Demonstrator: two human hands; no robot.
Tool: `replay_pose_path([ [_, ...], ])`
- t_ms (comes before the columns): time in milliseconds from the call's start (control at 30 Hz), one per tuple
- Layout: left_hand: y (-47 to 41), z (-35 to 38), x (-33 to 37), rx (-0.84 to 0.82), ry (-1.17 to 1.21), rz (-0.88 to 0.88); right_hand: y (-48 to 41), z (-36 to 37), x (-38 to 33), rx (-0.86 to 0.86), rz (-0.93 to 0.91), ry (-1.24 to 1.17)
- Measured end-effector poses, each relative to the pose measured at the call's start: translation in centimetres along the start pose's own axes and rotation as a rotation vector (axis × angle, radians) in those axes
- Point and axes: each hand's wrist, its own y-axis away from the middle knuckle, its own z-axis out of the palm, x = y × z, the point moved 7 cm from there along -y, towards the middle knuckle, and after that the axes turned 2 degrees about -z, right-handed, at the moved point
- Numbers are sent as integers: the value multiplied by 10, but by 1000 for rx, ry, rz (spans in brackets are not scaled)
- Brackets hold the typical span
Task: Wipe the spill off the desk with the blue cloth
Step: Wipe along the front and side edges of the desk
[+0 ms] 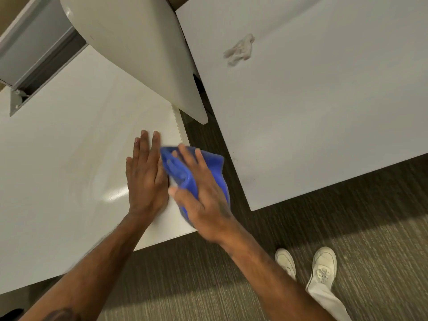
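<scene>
The blue cloth (pixel 212 162) lies bunched at the right corner of the white desk (pixel 58 158), partly hanging past the desk's edge. My right hand (pixel 200 193) presses down on the cloth with its fingers spread over it; the hand looks blurred. My left hand (pixel 144 177) rests flat on the desk just left of the cloth, fingers together, holding nothing. A faint glossy smear (pixel 108 193) shows on the desk left of my left hand.
A second white desk (pixel 324 123) stands to the right across a gap of carpet, with a crumpled white tissue (pixel 239 50) on it. A white divider panel (pixel 139 49) leans over the far side. A cable slot (pixel 20 98) is at the far left. My white shoes (pixel 305 265) stand on the carpet.
</scene>
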Motion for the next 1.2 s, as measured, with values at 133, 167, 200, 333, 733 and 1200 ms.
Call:
replay_pose_path([
  [133, 0, 0, -1, -2, 18, -44, 42, -5, 30, -32, 138, -312],
  [167, 0, 0, 0, 1, 13, -47, 38, -7, 37, 3, 229, -376],
  [200, 0, 1, 0, 2, 11, -48, 32, -8, 41, 23, 281, -373],
  [333, -1, 1, -3, -6, 25, -51, 29, 1, 21, 62, 116, -248],
  [733, -3, 2, -4, 1, 21, -44, -29, -4, 16, 74, 182, -169],
  [1200, -1, -2, 3, -1, 35, -47, -45, -8, 19, 24, 164, -159],
])
